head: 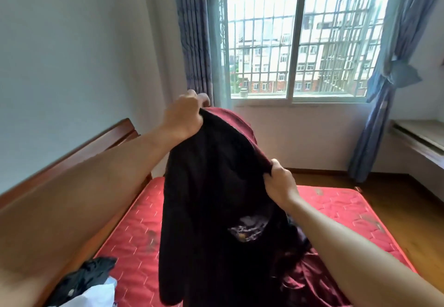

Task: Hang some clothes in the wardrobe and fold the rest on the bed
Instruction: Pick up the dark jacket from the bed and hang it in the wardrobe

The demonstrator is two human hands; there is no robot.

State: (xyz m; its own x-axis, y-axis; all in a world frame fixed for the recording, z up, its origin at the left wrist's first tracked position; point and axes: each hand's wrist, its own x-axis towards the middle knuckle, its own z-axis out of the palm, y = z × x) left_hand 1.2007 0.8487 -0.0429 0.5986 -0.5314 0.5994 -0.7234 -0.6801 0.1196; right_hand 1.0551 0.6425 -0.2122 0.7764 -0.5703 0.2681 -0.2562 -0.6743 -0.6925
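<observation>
Dark maroon garment [216, 198], held up above the red mattress [336, 210], its lower part draping onto it. Left hand [183, 114] grips its top edge, fingers curled; right hand [280, 181] pinches the edge lower down. Black and white clothes [89, 285] lie at the mattress's near left corner.

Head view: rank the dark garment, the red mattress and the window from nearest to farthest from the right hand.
1. The dark garment: gripped by the right hand, hanging in front of the person.
2. The red mattress: below the hand.
3. The window: at the back of the room.
</observation>
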